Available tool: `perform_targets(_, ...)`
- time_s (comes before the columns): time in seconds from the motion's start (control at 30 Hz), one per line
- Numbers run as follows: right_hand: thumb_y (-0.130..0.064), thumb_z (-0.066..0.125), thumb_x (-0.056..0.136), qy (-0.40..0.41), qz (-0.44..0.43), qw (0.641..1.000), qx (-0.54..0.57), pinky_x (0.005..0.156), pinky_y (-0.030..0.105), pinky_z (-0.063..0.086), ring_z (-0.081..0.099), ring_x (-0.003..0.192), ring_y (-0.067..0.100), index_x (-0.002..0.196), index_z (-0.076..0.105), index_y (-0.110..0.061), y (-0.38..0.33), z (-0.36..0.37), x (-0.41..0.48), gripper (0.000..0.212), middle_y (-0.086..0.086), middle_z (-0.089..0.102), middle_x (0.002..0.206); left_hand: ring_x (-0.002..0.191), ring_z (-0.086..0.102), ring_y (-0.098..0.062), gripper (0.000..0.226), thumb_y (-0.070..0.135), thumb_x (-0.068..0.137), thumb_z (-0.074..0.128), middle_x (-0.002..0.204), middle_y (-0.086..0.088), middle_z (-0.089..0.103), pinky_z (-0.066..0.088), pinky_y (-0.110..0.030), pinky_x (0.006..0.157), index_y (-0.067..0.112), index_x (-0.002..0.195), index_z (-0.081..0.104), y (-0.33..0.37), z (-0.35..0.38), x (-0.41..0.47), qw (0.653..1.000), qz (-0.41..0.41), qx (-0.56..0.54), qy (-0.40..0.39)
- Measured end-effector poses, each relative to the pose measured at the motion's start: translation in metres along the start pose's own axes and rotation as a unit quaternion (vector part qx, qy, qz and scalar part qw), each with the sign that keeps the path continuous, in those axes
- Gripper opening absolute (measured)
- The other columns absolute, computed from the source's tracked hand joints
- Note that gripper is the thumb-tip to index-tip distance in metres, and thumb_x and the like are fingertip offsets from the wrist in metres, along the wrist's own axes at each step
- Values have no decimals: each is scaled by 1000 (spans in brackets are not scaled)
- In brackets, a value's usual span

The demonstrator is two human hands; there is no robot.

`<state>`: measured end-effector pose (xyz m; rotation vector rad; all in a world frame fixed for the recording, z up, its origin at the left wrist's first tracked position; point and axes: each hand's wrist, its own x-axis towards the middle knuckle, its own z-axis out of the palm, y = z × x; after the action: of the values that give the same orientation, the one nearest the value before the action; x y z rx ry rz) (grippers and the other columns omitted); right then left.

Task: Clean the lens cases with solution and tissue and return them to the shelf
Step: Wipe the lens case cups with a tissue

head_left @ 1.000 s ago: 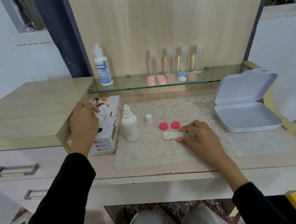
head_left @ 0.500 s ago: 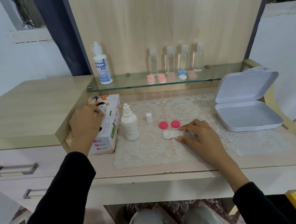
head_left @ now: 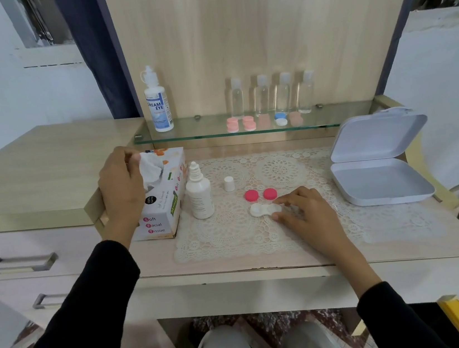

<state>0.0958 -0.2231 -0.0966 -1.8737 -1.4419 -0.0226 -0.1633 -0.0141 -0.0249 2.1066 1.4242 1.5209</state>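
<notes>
The lens case [head_left: 260, 210] sits pinched between the right fingers [head_left: 287, 199].

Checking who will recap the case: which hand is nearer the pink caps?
Right. The right hand pinches the case right beside the pink caps; the left hand is far to their left, gripping a tissue at the box.

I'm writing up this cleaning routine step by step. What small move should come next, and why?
Probably pull the tissue free of the tissue box and bring it to the white lens case. The left hand pinches the tissue, the right hand holds the case, and its pink caps lie off beside it.
</notes>
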Motion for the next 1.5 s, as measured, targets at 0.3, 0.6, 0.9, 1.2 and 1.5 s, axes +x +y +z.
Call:
perform_targets(0.3,-45,67,84,5,-1,1000,-15,72,31,44,48,93,10,111,69,-30,0,2,1,31,-13,53,93,94,55,-16,18,19,93,47,106,-4,64,44,-31,85,13,100,62,15,-8,10,994,-89,-63,-28)
perform_targets(0.6,-44,66,84,4,-2,1000,-16,72,31,43,48,94,10,111,69,-30,0,1,0,31,-12,54,94,88,51,-14,39,41,86,63,101,5,56,40,-30,77,19,116,55,15,-10,1,989,-36,10,-140)
perform_targets(0.9,-44,66,85,6,-3,1000,-11,73,31,44,48,94,10,111,69,-30,-1,0,0,30,-12,55,94,92,52,-32,33,22,98,36,104,-19,64,36,-33,78,7,109,64,20,-19,13,997,-50,10,-64)
perform_targets(1.2,-42,66,85,6,-3,1000,-14,73,32,45,48,94,11,111,69,-28,-1,0,0,30,-11,55,94,101,54,-35,36,28,101,34,108,-20,62,37,-32,79,2,105,59,15,-23,25,995,-79,-44,-33)
perform_targets(1.5,-41,66,85,6,-1,1000,-13,74,33,45,48,94,10,110,70,-28,-2,0,0,29,-11,56,94,90,52,-24,39,35,101,33,105,-14,62,42,-38,82,5,105,57,25,-28,30,993,-75,-85,-14)
